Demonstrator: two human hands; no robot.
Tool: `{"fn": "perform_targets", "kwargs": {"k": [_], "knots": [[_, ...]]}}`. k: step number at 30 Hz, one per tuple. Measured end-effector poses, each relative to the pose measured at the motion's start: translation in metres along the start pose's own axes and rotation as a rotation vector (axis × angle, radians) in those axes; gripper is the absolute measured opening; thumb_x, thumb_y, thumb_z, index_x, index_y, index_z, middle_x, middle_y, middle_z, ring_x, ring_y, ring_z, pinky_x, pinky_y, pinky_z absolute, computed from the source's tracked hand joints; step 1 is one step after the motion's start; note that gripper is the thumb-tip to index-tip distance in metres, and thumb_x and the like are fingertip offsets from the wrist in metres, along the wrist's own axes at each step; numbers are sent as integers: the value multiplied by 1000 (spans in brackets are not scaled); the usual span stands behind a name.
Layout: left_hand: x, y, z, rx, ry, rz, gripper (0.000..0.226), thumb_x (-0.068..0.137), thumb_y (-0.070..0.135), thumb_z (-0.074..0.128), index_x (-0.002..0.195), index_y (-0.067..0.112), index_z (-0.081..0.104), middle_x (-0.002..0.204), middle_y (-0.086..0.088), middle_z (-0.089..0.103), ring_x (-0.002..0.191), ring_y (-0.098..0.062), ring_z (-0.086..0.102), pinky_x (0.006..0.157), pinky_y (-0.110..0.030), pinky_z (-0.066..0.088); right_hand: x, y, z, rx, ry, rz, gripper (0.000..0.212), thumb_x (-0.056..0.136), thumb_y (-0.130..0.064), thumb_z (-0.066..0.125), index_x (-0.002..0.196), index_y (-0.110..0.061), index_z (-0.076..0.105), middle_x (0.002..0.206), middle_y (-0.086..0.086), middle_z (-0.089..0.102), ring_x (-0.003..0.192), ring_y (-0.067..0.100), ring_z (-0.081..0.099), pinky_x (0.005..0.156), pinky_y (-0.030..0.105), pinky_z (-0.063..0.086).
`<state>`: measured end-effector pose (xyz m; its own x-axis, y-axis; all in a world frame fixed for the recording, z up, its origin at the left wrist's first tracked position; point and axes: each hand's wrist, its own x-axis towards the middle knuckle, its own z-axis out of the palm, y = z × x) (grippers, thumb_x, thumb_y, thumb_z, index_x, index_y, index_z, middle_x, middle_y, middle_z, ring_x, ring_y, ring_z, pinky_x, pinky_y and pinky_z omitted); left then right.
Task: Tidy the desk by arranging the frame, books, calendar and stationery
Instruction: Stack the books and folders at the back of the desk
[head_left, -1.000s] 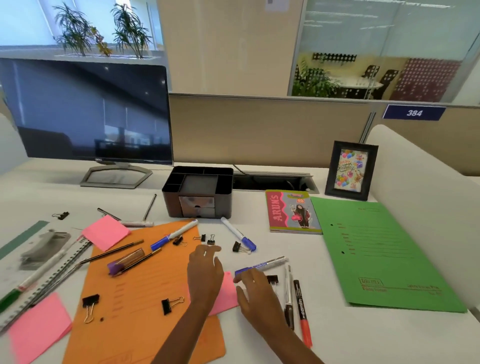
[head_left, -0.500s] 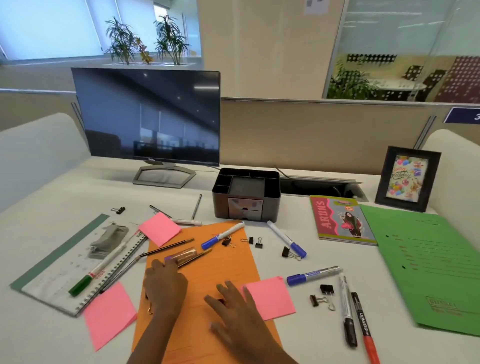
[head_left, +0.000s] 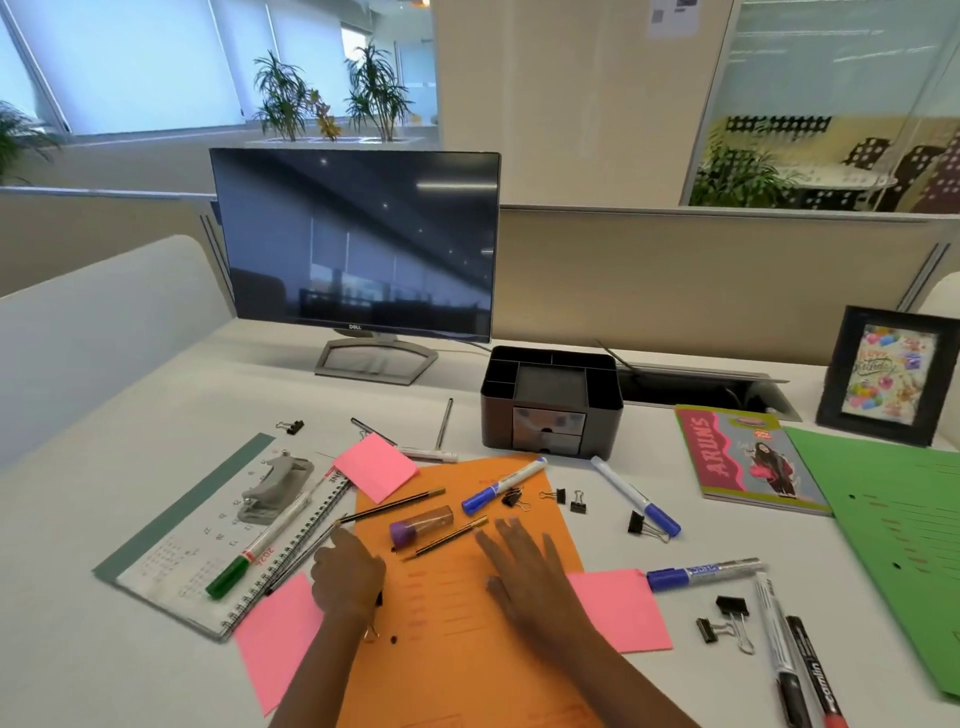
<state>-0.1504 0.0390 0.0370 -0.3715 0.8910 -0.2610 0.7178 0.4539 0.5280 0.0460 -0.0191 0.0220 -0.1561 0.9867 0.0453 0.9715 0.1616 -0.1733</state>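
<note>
Your right hand (head_left: 524, 566) is lying spread flat on the orange folder (head_left: 457, 623), fingertips near the pencil (head_left: 447, 539). Your left hand (head_left: 347, 571) is curling at the folder's edge; I cannot tell its grip. Be gathering pencils together before carrying them to the organiser (head_left: 550, 400).

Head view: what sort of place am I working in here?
Most likely an office cubicle: a monitor stands on the desk, a partition runs behind it, and a black organiser sits beside the monitor.
</note>
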Motion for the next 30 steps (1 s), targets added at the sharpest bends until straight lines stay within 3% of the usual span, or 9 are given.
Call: {"fn": "perform_targets", "kwargs": {"k": [2,4,6,8,13,18,22,24,30], "knots": [[11,-2,-4,-101,-69,-22,37,80,13,64,110,-5,50,115,-22,54,107,-35,52,75,-33,39,16,-18,-5,10,13,-99,57,73,-38,59,127,-24,44,124,3,60,116,22,56,79,50,54],[14,0,-10,-184,-134,-5,21,76,14,69,76,-1,53,89,-17,58,85,-29,55,61,-28,33,32,-37,-9,45,19,-228,58,89,-30,52,141,-22,28,149,7,31,138,27,24,105,60,27],[11,6,-16,-277,-182,23,32,65,20,71,53,7,44,64,-11,51,65,-24,50,52,-28,29,42,-48,-13,72,-40,-220,58,95,-29,42,146,-27,14,155,4,10,143,25,1,111,56,4],[7,13,-21,-362,-193,65,24,47,24,60,43,9,42,55,-9,47,53,-23,46,52,-27,29,49,-50,-12,51,-37,-212,56,97,-30,39,146,-29,11,155,3,8,143,24,-2,111,56,2],[8,18,-28,-459,-182,78,16,48,24,56,46,9,53,62,-15,57,63,-26,55,66,-31,41,48,-25,-8,76,-35,-146,46,98,-25,37,142,-28,24,152,6,20,142,24,7,111,54,6],[7,21,-33,-526,-120,117,41,77,7,62,42,12,42,52,-10,48,53,-22,44,55,-26,30,36,10,-4,66,55,-91,42,96,-17,42,136,-26,34,148,6,28,140,23,15,111,53,9],[3,34,-37,-545,-24,166,36,76,14,60,50,10,36,56,-11,43,54,-20,37,54,-27,27,28,29,-5,-42,105,-76,75,44,-11,84,111,-25,53,115,6,63,113,26,58,81,52,50],[4,41,-37,-530,35,175,40,84,4,56,52,11,33,53,-9,37,51,-20,31,51,-26,21,25,36,-5,-50,148,-29,84,28,-18,89,103,-29,52,105,2,68,100,22,66,69,45,55],[-5,63,-53,-527,163,259,13,86,8,56,74,2,55,65,-5,52,63,-25,48,56,-30,33,14,45,-12,-6,189,-3,76,47,-27,89,110,-30,48,111,2,67,103,22,64,75,46,53]]}}
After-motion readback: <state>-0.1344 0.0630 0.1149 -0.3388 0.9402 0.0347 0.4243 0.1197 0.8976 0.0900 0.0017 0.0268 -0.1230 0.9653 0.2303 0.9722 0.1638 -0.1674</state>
